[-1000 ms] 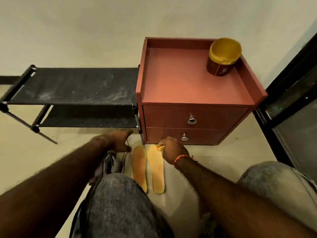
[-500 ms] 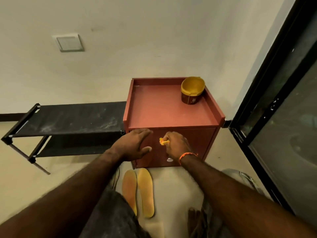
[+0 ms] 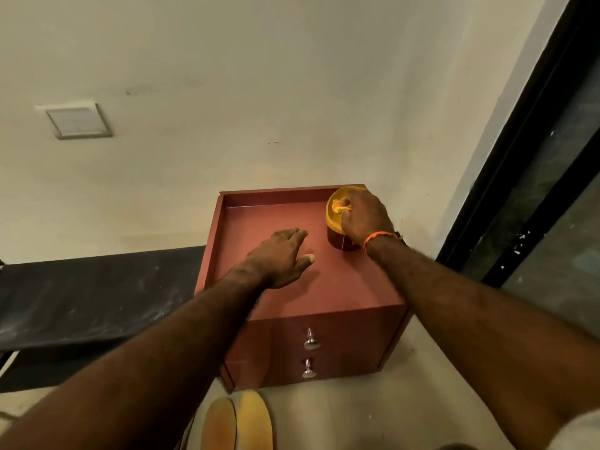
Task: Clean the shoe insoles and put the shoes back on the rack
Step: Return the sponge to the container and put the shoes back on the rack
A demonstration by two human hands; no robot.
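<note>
Head view showed the right hand (image 3: 365, 219) pinched shut on a small yellow cloth (image 3: 341, 207), pressing it into the yellow-rimmed tub (image 3: 334, 219) at the cabinet's (image 3: 292, 297) far right corner. The left hand (image 3: 279, 261) hovered spread and empty above the bare top. Two insoles (image 3: 238, 423) lay side by side on the near floor. No label was readable.

Reddish-brown cabinet (image 3: 292, 287), yellow-rimmed dark-red tub (image 3: 336, 222), two yellow-orange insoles (image 3: 237, 423), black dusty rack (image 3: 97, 297), orange wristband (image 3: 376, 237)
</note>
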